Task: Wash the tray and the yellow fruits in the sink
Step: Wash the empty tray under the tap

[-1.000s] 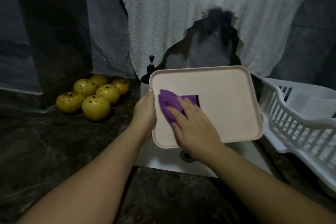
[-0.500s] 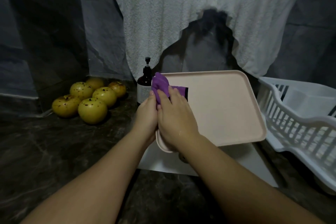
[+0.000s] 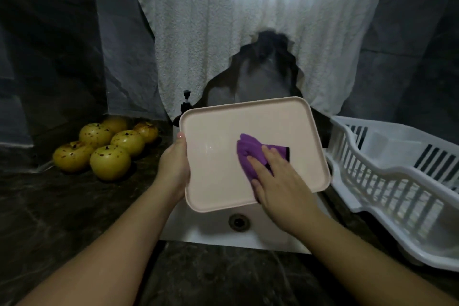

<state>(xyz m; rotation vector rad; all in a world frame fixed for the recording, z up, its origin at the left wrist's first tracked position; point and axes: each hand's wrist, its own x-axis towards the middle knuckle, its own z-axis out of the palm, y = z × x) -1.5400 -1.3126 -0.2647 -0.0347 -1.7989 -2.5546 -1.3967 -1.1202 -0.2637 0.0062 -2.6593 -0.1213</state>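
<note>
Pink tray (image 3: 218,156) held tilted above the white sink (image 3: 211,228), left hand (image 3: 173,166) grip clamped on its left edge, right hand (image 3: 280,181) fingers flat, pressing a purple cloth (image 3: 248,154) onto it, yellow fruits (image 3: 106,146) on the tabletop (image 3: 62,206) at left

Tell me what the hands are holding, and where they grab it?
The left hand grips the pink tray by its left edge, over the sink. The right hand presses a purple cloth flat against the tray's middle.

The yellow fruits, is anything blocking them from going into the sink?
Yes. The pink tray, gripped by the left hand, is held over the sink. The yellow fruits sit on the counter left of it.
</note>
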